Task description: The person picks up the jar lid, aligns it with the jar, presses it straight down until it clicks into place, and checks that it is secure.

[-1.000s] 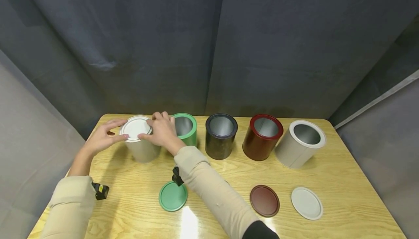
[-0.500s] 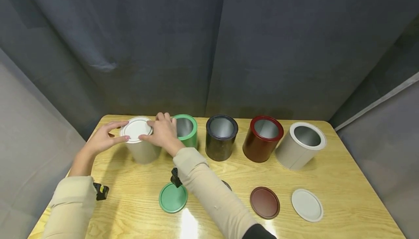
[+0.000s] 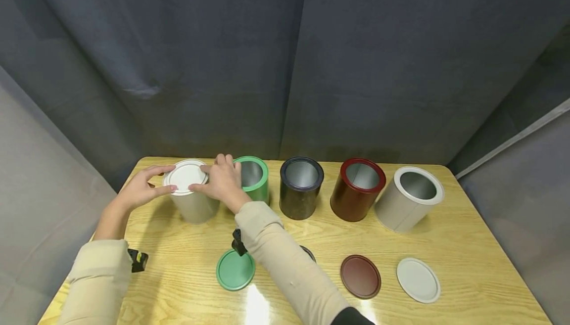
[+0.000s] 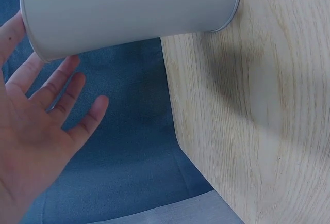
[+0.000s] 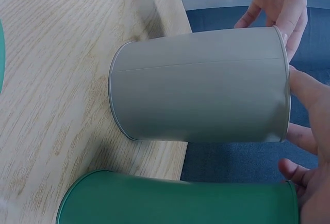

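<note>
grip: your left hand (image 3: 139, 189), right hand (image 3: 222, 179) spread, touching round white metal-looking lid (image 3: 186, 175) | on: pale-grey cylindrical metal can (image 3: 196, 209) | tip: press rim evenly

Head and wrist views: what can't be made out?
Head: most of the dark round lid, covered by the right beige sleeve.
Head: the left part of the green cylindrical can, behind the right hand.
Left wrist: one side of the pale grey cylindrical can, cut off by the top edge.
Right wrist: part of the green can, below the bottom edge.
</note>
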### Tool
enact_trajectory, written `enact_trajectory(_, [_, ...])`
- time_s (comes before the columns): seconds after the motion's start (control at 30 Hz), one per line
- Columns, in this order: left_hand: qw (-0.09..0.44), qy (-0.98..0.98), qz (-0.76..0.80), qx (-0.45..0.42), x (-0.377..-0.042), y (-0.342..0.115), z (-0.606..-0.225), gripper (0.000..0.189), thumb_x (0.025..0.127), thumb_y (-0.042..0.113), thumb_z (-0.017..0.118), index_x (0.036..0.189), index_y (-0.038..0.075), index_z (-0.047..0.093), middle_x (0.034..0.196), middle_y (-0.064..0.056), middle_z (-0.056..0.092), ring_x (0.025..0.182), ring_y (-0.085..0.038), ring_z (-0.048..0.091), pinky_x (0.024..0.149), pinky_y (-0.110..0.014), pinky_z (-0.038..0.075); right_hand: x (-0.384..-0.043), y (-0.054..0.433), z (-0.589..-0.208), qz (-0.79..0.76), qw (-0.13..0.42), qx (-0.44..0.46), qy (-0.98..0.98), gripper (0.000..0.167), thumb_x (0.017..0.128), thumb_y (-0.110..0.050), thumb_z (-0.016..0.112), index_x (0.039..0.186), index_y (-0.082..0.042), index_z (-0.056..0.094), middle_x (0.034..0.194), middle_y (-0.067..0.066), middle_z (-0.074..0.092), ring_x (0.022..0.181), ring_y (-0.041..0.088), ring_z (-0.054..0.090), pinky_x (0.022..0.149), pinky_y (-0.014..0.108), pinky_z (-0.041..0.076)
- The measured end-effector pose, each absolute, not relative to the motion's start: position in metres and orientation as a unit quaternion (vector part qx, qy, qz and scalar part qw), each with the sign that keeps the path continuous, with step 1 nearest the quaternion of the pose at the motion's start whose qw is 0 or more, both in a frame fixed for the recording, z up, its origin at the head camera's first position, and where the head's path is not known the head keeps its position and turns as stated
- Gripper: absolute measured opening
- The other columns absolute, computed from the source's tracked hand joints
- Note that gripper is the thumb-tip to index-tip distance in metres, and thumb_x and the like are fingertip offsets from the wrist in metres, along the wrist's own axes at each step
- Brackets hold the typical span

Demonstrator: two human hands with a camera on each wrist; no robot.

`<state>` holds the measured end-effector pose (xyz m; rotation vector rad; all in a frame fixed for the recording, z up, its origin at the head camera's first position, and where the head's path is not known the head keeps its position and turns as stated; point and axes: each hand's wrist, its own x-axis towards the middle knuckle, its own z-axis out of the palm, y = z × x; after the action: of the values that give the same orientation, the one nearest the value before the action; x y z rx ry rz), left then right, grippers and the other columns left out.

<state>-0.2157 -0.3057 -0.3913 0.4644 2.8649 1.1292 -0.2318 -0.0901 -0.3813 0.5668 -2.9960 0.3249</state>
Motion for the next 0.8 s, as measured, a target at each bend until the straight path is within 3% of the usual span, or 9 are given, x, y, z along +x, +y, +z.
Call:
enact_trajectory(0.47, [0.012, 0.923, 0.351, 0.159, -0.2149, -0.3075, -0.3879, 0.055, 0.084, 0.022, 0.066, 0.130, -0.002, 0.047, 0.131, -0.026, 0.042, 0.118, -0.042, 0.037, 0.081, -0.057, 0.042, -0.2293, -0.0914, -0.3841, 0.099, 0.073, 0.178, -0.976, 0.067, 0.070, -0.073, 0.054, 0.122, -0.033, 0.058, 0.096, -0.004, 0.044, 0.092, 0.015, 0.033, 0.070, 0.029, 0.027])
enact_trajectory(0.8, [-0.008, 0.912, 0.384, 0.143, -0.2135, -0.3106, -0.3944, 0.052, 0.082, 0.021, 0.069, 0.126, -0.001, 0.052, 0.128, -0.023, 0.047, 0.111, -0.040, 0.042, 0.079, -0.054, 0.044, -0.2275, -0.0914, -0.3842, 0.103, 0.073, 0.175, -0.976, 0.059, 0.073, -0.069, 0.055, 0.120, -0.033, 0.061, 0.095, -0.003, 0.045, 0.092, 0.016, 0.034, 0.068, 0.029, 0.026])
